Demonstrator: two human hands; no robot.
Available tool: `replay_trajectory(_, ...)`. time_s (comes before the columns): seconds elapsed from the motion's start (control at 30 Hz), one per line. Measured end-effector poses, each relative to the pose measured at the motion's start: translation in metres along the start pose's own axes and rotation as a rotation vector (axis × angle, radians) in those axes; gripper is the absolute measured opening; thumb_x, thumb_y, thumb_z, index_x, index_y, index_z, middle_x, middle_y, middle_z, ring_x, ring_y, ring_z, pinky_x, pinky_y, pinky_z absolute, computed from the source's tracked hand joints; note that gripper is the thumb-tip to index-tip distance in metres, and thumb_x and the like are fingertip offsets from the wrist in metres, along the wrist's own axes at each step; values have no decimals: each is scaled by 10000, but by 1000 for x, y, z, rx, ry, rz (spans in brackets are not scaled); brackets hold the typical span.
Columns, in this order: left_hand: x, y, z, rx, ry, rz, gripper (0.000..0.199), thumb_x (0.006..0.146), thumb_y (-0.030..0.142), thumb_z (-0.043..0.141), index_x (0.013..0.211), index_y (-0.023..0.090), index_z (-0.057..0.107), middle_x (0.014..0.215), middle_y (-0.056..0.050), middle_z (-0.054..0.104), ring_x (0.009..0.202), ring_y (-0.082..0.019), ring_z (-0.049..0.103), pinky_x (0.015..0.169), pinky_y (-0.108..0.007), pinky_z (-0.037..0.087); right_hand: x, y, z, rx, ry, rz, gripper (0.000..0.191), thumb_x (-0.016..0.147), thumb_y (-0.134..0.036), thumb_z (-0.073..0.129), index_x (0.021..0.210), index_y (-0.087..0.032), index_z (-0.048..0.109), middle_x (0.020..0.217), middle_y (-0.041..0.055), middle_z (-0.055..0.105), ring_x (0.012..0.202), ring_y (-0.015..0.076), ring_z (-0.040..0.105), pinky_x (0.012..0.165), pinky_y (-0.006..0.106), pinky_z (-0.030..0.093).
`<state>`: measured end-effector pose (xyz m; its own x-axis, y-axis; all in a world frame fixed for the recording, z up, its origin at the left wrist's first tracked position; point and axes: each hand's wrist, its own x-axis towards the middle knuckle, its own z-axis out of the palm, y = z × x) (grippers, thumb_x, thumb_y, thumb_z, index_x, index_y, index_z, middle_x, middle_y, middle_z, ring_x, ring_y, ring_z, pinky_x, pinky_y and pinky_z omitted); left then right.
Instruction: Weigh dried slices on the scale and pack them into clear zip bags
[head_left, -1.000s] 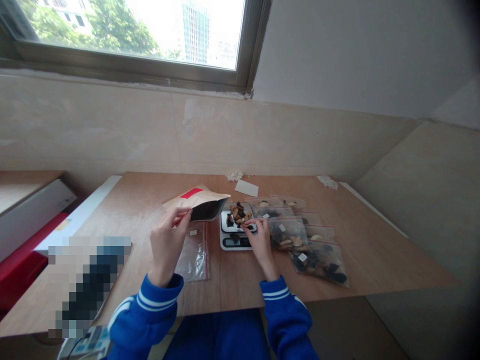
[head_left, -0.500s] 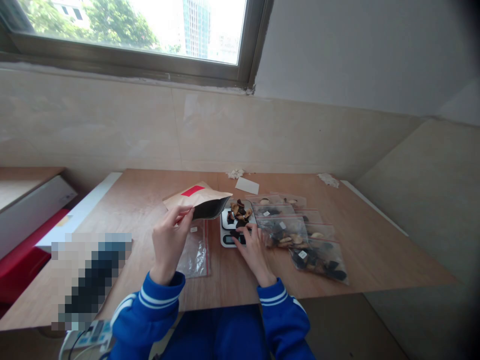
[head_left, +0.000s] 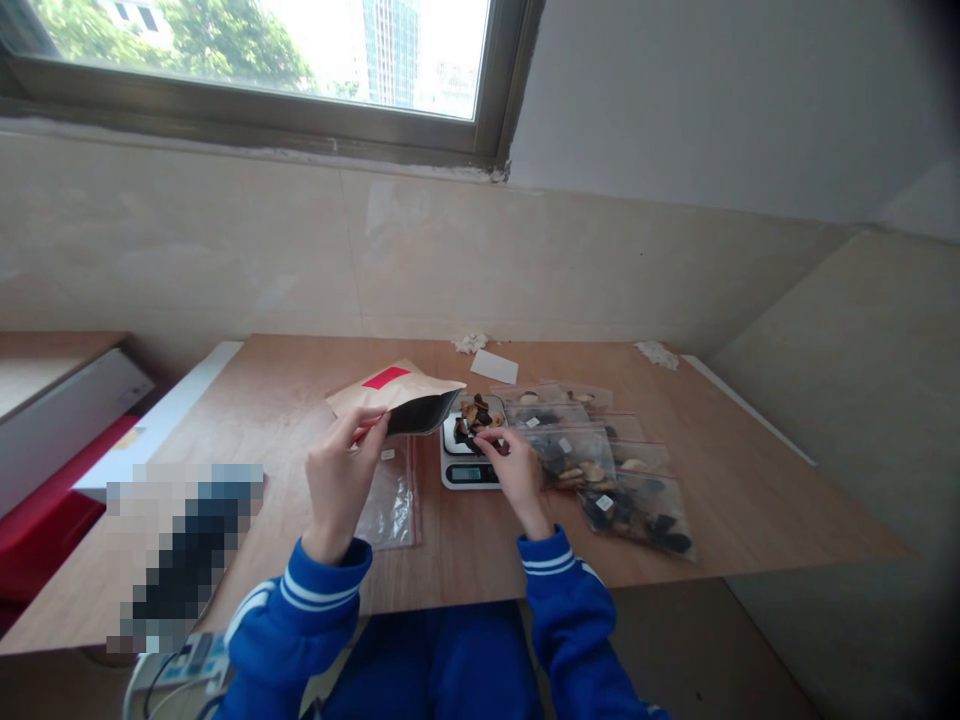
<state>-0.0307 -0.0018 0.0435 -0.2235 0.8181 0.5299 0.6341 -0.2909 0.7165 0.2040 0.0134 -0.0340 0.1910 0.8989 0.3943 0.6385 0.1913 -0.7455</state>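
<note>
My left hand pinches the edge of a kraft paper bag with a red label; its dark mouth opens toward the scale. A small white scale carries a heap of dried brown and black pieces, and its display shows. Over the near side of the heap is my right hand, thumb and fingers pressed together at a dark piece. Whether that piece is lifted off the heap is too small to tell.
Right of the scale lie several clear zip bags of dried pieces. A flat clear bag lies under the kraft bag. Behind are a white card and crumpled tissue. A blurred dark object is at the left.
My right hand has moved up from the scale's display to the near side of the heap, uncovering the display. My left hand and the kraft bag have hardly moved.
</note>
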Motion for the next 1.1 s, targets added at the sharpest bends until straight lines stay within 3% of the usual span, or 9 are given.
replay_trajectory(0.1,0,0,0,3,0,-7,153,850,366,612,890,242,693,851,17,735,740,-149,701,656,-235,501,8,-2,15,-141,-21,-117,234,902,-368,549,805,-214,696,865,60,651,865,229,560,803,353,406)
replay_trajectory(0.3,2,-1,-3,5,5,-43,157,834,391,633,897,262,697,828,35,731,737,-146,702,653,-230,489,23,7,20,-245,70,-154,306,949,-191,381,1035,-200,674,947,79,566,907,222,529,826,348,395)
replay_trajectory(0.43,4,-2,-4,-18,-11,-51,164,837,396,624,888,258,696,823,34,727,729,-144,700,654,-228,496,34,13,16,-395,-30,-155,369,886,-86,410,1067,-248,688,1068,100,549,961,247,489,816,358,369)
replay_trajectory(0.63,4,-3,-5,-39,-27,-64,176,839,404,620,908,262,698,851,31,732,735,-144,701,661,-229,501,46,8,23,-522,-129,-109,224,917,-233,494,1021,-238,693,1072,101,563,976,257,464,813,358,341)
replay_trajectory(0.8,5,-1,-8,-23,-29,-67,173,837,399,621,899,259,701,837,29,733,739,-149,705,651,-229,498,53,3,21,-524,-157,-107,256,942,-268,459,956,-210,708,1077,115,581,982,266,471,833,384,348)
replay_trajectory(0.9,5,0,-9,-25,-28,-64,164,833,395,628,887,258,702,828,33,735,738,-146,708,652,-225,499,50,-14,7,-345,-43,-137,257,940,-240,444,972,-208,697,1048,108,593,986,256,499,863,400,375)
replay_trajectory(1.0,4,0,-9,-44,-43,-62,171,835,397,624,895,255,700,829,32,737,738,-146,709,654,-225,506,36,-51,-12,-9,65,-300,260,941,-188,404,988,-203,659,970,77,611,962,212,549,874,364,429)
replay_trajectory(1.07,2,0,-9,-64,-55,-54,177,843,395,615,904,252,699,825,29,737,723,-143,706,649,-223,511,23,-82,-18,133,-1,-435,275,936,-148,380,987,-213,642,946,61,629,954,194,573,869,344,460)
replay_trajectory(1.1,1,-1,-9,-70,-59,-45,180,848,394,610,909,250,699,822,28,737,713,-140,704,646,-221,512,17,-95,-17,139,-96,-508,285,924,-126,383,1009,-213,640,958,59,641,970,192,578,888,344,465)
